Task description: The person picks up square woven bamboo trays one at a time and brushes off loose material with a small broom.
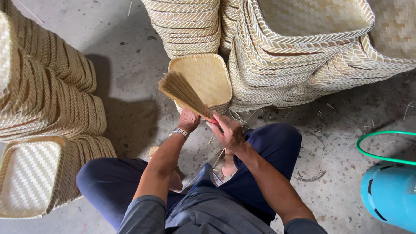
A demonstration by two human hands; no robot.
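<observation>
A small hand brush of stiff, straw-coloured fibres is held low over the grey concrete floor, just in front of the seated person's knees; its bristles fan out wide toward the upper left and narrow to a bound neck with a bit of red at the handle end. The left hand, a watch on its wrist, is closed around that neck from below, and the right hand curls its fingers about the red handle end just beside it, the two hands nearly touching. Right behind the bristles stands a woven tray of pale bamboo, tilted on its edge with its hollow side facing up, and nothing lies in it. Behind it rise stacks of nested baskets of the same weave; the topmost one shows a bare herringbone bottom. More nested stacks lie on the left, the nearest tray open and holding nothing. A green hose loops beside a blue cylinder at the right
</observation>
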